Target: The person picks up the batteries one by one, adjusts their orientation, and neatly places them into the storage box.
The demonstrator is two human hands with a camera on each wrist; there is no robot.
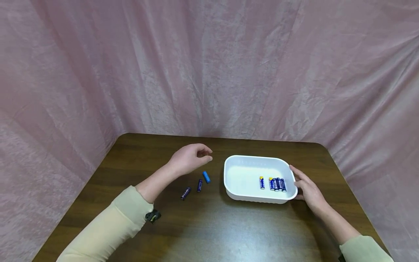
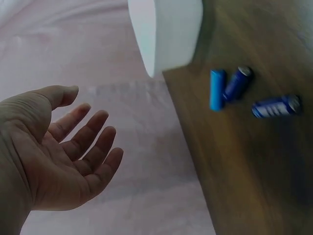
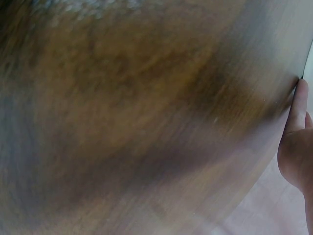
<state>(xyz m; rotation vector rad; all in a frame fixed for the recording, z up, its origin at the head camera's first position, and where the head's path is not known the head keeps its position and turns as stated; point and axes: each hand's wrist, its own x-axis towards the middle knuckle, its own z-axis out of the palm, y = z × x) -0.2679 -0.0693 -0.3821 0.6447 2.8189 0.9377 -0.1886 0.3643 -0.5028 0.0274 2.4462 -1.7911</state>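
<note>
My left hand hovers over the table's far part, left of the white plastic tray. Its fingers are loosely bent with nothing between them, and the left wrist view shows the bare palm. Below it on the wood lie a light blue battery and two dark blue batteries, one close by and another farther left. My right hand holds the tray's right end, fingers at the rim. Inside the tray, several batteries lie side by side near that end, with a single battery left of them.
The brown wooden table carries the tray and the loose batteries. A pink curtain hangs behind its far edge and along both sides. A small dark device sits at my left cuff.
</note>
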